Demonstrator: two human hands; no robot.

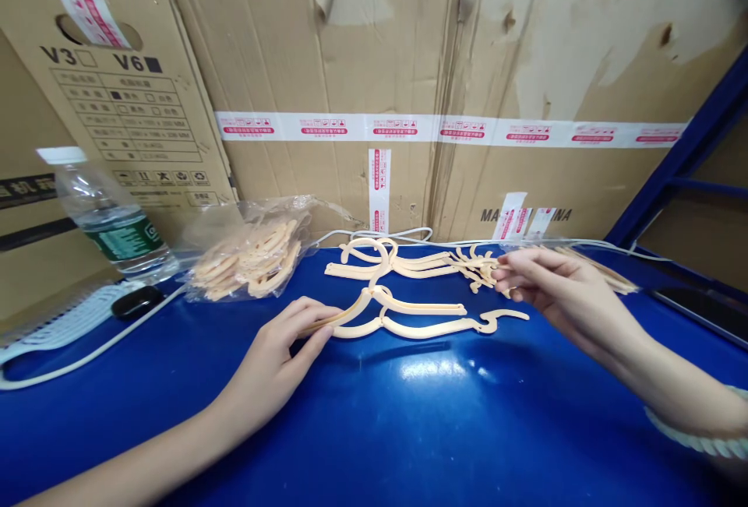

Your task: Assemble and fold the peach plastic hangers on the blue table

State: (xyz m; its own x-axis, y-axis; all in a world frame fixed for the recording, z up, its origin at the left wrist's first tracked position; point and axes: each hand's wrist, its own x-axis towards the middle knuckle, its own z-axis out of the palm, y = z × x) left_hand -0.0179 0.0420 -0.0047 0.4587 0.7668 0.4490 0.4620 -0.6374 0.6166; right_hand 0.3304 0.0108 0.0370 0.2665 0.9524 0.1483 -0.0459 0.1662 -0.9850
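On the blue table (409, 413) lie cream plastic hangers. My left hand (286, 347) rests on the table with its fingers closed on the left end of the near hanger (421, 320). My right hand (549, 289) pinches the right end of a stack of hangers (409, 262) lying just behind it. The hooks of both sets point toward the cardboard wall.
A clear bag of more hangers (251, 258) sits at the left. A water bottle (111, 219), a black object (135, 301) and a white cable (70, 359) are further left. Cardboard boxes (379, 63) wall the back; a blue frame (683, 156) stands right.
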